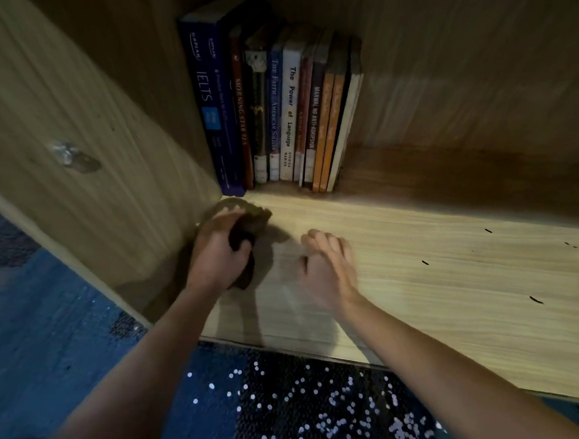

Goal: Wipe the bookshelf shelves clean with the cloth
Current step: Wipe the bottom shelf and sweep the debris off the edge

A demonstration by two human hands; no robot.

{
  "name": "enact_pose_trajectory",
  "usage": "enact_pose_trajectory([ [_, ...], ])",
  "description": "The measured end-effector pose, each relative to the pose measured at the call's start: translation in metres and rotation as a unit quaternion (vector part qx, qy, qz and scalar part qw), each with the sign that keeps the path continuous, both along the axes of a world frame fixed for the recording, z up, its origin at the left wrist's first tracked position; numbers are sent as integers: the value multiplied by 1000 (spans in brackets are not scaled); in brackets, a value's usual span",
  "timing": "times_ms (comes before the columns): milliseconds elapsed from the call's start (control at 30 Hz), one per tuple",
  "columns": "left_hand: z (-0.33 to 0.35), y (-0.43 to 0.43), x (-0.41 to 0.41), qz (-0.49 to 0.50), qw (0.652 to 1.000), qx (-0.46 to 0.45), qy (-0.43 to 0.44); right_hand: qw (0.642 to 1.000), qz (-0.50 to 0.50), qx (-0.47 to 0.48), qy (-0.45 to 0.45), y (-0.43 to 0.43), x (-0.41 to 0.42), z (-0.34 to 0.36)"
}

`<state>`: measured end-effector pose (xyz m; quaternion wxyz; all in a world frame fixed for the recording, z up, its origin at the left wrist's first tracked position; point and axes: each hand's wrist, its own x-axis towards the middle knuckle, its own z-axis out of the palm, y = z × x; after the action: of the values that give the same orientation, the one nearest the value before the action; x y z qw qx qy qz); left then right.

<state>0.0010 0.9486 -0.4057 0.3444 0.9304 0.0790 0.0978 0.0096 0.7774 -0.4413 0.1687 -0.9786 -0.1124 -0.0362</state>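
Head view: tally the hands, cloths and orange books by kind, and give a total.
Hands: 2
Cloth: 1
Orange books: 2
Total: 5

Both arms bare, reaching forward from the lower edge of view, forearms converging toward the hands. Left hand (217,254): back of hand up, fingers curled tight round a wad of dark cloth (251,221), thumb pressed in on the inner side. Wrist roughly in line with the forearm. Right hand (328,268): just beside the left, not touching it, palm down, fingers loosely bent and a little spread, nothing in its grasp. Wrist bent slightly inward. Both hands somewhat blurred.
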Motion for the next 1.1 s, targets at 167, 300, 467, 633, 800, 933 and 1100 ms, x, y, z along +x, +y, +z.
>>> enact_pose_trajectory([
  [167,-16,17,51,-20,995,85,56,1000,26,7,13,28,5,-10],
  [300,-37,18,79,-53,985,145,77,999,23,21,20,26,7,-10],
  [467,-22,15,43,-142,985,62,74,999,27,18,32,25,5,-4],
  [633,-27,10,-20,-68,996,40,47,1000,19,8,11,27,2,-3],
  [800,-21,10,50,16,996,26,87,1000,19,0,2,29,4,-5],
  [933,-26,0,59,-30,995,53,81,1000,18,8,-2,28,4,-6],
  [1100,-29,7,6,-150,986,10,79,1000,29,9,0,26,4,-5],
])
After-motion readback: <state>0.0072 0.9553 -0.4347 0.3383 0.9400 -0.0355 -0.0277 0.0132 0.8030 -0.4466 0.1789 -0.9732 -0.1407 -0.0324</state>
